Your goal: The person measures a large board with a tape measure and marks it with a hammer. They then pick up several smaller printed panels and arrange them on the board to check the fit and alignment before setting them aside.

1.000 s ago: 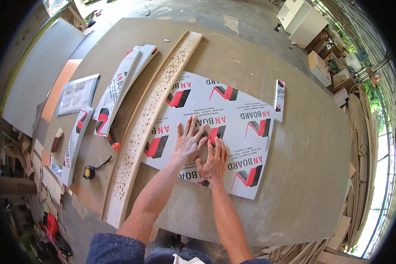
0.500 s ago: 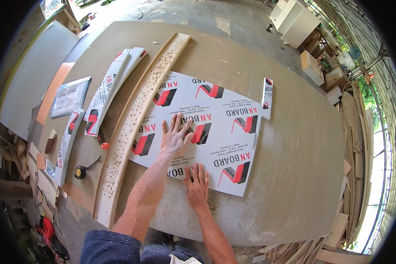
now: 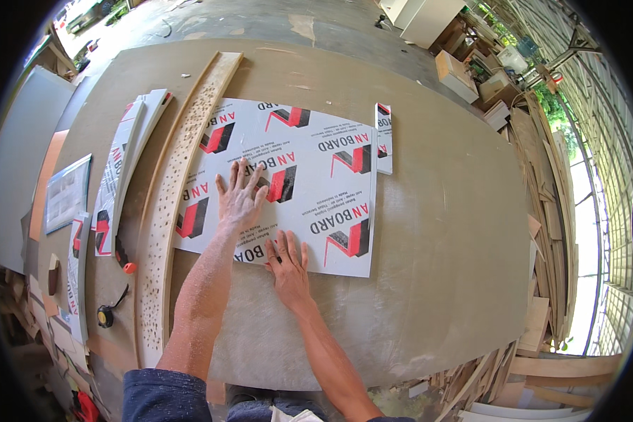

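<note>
A white panel (image 3: 309, 211) with red and black print lies flat on the big work table. My left hand (image 3: 240, 200) rests on it left of centre, palm down and fingers spread. At the panel's near edge lies my right hand (image 3: 288, 271), its fingers stretched out flat on the surface; a dark ring shows on one finger. Pale dust coats my left forearm and hand. Along the panel's left side runs a long wooden strip (image 3: 179, 151) dotted with small holes or marks. A short printed offcut (image 3: 384, 151) lies by the far right corner.
On the left of the table (image 3: 443, 232) lie printed panel strips (image 3: 123, 158), another strip (image 3: 77, 281), a flat packet (image 3: 68, 193), a tape measure (image 3: 105, 316), a red-ended tool (image 3: 126, 264) and a small brown block (image 3: 53, 274). Wood scraps (image 3: 541, 211) are piled beyond the right edge.
The view has shifted, so the table and everything on it appear farther left. Both hands stay in the same places on the panel, and the panel still lies against the wooden strip.
</note>
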